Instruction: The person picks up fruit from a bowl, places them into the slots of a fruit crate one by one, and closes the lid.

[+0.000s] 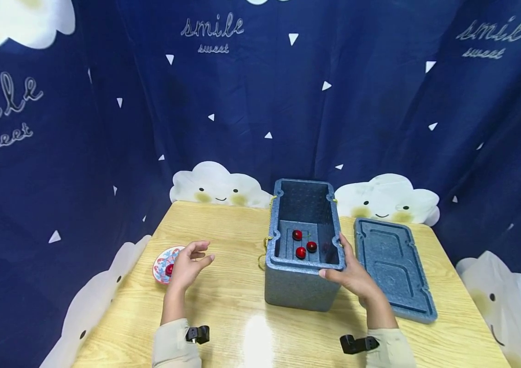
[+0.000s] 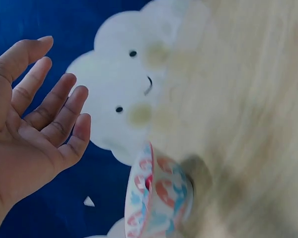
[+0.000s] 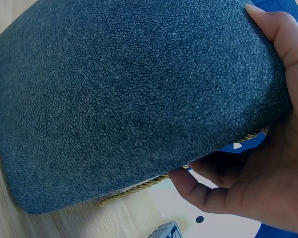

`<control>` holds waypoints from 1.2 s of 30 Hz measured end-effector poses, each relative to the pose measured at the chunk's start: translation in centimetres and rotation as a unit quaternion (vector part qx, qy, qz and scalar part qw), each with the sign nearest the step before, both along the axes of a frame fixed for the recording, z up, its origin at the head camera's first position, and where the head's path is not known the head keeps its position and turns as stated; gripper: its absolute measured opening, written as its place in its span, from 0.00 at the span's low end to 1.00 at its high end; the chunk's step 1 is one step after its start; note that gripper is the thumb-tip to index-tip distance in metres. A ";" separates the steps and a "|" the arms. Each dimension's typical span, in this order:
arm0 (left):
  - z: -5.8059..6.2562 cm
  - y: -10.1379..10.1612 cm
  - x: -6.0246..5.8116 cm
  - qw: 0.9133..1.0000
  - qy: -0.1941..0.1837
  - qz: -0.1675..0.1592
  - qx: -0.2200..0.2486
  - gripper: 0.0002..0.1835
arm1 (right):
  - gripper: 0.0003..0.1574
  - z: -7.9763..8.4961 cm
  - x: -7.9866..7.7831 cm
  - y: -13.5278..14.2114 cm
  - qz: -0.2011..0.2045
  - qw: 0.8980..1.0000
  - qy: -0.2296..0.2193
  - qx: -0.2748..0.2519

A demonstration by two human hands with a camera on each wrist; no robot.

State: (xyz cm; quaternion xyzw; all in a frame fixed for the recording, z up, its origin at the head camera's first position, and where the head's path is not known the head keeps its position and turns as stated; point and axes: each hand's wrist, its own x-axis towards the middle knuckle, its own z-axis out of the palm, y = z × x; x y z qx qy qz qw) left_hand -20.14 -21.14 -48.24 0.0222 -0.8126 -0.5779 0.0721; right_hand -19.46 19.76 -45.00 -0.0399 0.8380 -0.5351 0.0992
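A blue-grey foam box (image 1: 302, 286) stands lidless on the table, with three red cherries (image 1: 300, 252) lying on its floor. My right hand (image 1: 357, 276) holds the box by its near right corner. In the right wrist view the thumb lies on one face of the box, and the fingers (image 3: 203, 196) bend round the side by a gold cord (image 3: 134, 192). My left hand (image 1: 188, 266) hovers beside a small patterned bowl (image 1: 159, 265), nothing in its grasp, its fingers loosely bent. Inside the bowl is a red cherry (image 1: 169, 270), partly hidden in the left wrist view.
The box's foam lid (image 1: 391, 266) lies on the wooden table (image 1: 228, 230) to the right of the box. Yellow cord loops (image 1: 262, 261) hang at the box's left side. A dark blue curtain (image 1: 242, 102) with clouds surrounds the table's back and sides.
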 end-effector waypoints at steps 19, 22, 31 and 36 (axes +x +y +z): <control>-3.5 -5.8 -0.9 0.996 -0.039 0.074 -0.036 0.22 | 0.70 0.1 0.1 0.1 -0.003 1.000 -0.004 -0.008; -3.6 -6.5 -0.8 0.994 -0.055 0.087 -0.037 0.23 | 0.70 0.1 0.0 0.1 -0.001 1.000 -0.004 -0.007; -4.2 -7.8 -1.2 0.986 -0.114 0.101 -0.070 0.26 | 0.71 0.3 -0.1 0.1 -0.002 1.000 0.002 -0.010; -4.6 -7.8 -1.4 0.983 -0.121 0.116 -0.069 0.26 | 0.71 0.0 -0.2 0.1 -0.001 1.000 0.000 -0.008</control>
